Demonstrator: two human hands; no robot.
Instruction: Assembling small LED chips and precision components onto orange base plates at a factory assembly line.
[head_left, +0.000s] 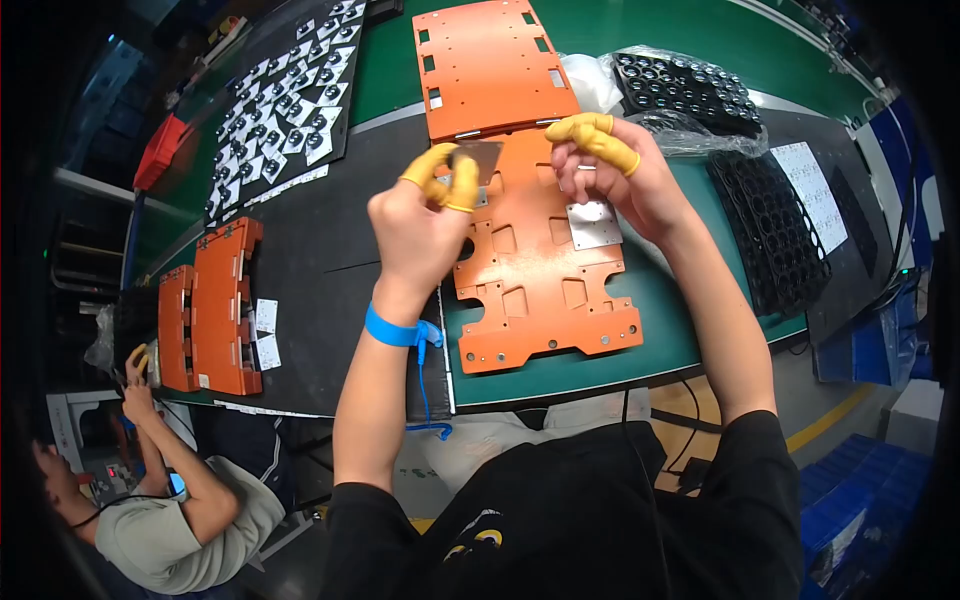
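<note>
My left hand [412, 228], with yellow finger cots and a blue wrist strap [390, 326], pinches a thin, dark see-through rectangular piece [486, 158], blurred at its edges. To the right, my right hand [645, 180] also wears yellow finger cots. Its fingers are curled together, and whatever lies between the tips is hidden. Both hands are above a large orange panel [530, 265] with cutouts and holes, lying on the table. A silver metal plate [596, 232] rests on that panel below my right hand; another is partly covered by my left hand.
A second orange panel [490, 65] adjoins the first at the far side. At the left are a black board [250, 165] of white cards with black parts and more orange panels [222, 310]. Black trays [765, 230] stand at the right. A co-worker [190, 510] works at the lower left.
</note>
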